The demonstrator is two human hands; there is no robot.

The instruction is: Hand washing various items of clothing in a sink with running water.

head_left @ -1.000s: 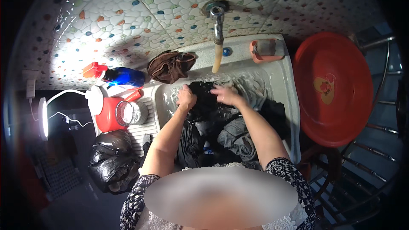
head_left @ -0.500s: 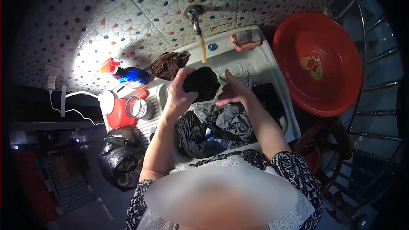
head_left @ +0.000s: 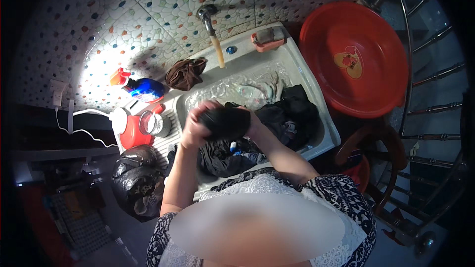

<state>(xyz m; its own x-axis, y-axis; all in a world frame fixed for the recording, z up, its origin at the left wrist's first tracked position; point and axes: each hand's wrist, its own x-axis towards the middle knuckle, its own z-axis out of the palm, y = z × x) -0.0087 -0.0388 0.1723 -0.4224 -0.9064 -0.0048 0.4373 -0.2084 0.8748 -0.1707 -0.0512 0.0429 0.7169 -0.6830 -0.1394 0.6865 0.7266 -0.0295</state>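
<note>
A dark bundle of black cloth (head_left: 227, 122) is held over the laundry sink (head_left: 330, 137) between my two hands; what garment it is, I cannot make out. My left hand (head_left: 198, 123) grips its left side, slightly blurred by motion. On the other side my right hand (head_left: 254, 123) closes on the cloth, its fingers mostly hidden behind it. Below lie wet dark clothes (head_left: 217, 160), with a black garment (head_left: 299, 104) heaped at the right. A pale, greenish-white cloth piece (head_left: 255, 94) lies in the water.
A faucet (head_left: 207, 20) with a tan hose points into the sink. Brown cloth (head_left: 185, 75), a blue spray bottle (head_left: 148, 89), a red container (head_left: 133, 131) and a glass jar (head_left: 157, 124) stand left. A soap dish (head_left: 268, 42) sits behind; a red basin (head_left: 366, 89) stands right.
Both hands have come down toward me with the black cloth, away from the faucet. My right hand, open beside a pale piece before, now grips the black cloth; the pale piece lies in the water.
</note>
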